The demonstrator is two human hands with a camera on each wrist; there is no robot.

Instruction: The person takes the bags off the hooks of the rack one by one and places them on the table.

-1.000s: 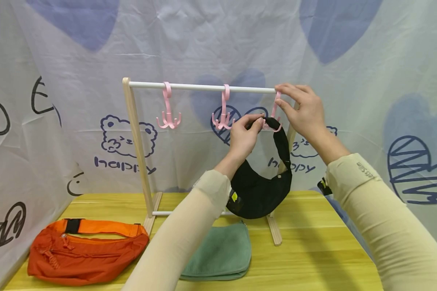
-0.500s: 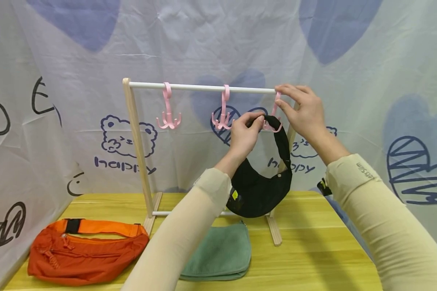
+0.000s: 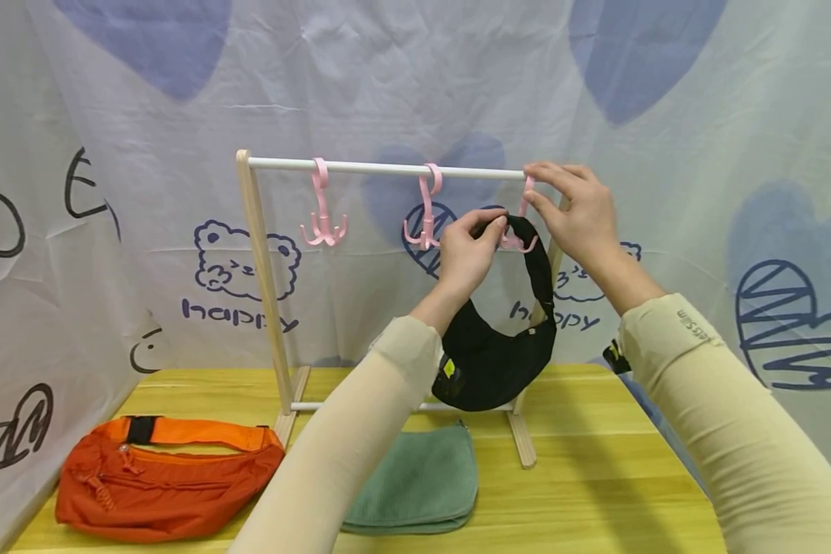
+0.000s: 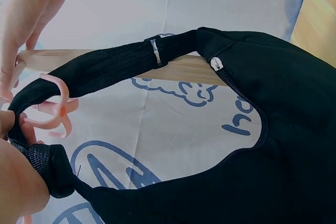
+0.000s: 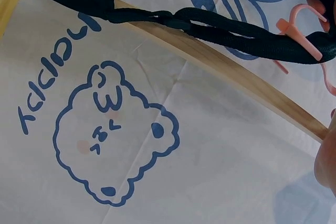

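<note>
My left hand (image 3: 465,258) pinches the strap (image 3: 538,261) of a black crescent-shaped bag (image 3: 495,365) in the head view. The bag hangs below that hand, in front of the rack's right side. My right hand (image 3: 585,211) grips the top of the rightmost pink hook (image 3: 526,201) at the end of the white bar (image 3: 381,167). In the left wrist view, the curved prongs (image 4: 63,106) lie right at the inside of the strap loop. From the right wrist, the pink hook (image 5: 299,38) overlaps the strap.
Two more pink hooks, a left one (image 3: 324,223) and a middle one (image 3: 426,219), hang from the bar of the wooden rack (image 3: 259,269). On the yellow table (image 3: 595,462) lie an orange waist bag (image 3: 166,492) and a green pouch (image 3: 422,477), partly behind the left sleeve.
My left hand has risen slightly, lifting the strap and black bag a little. The middle hook has turned slightly on the bar. My right hand keeps its place on the right hook.
</note>
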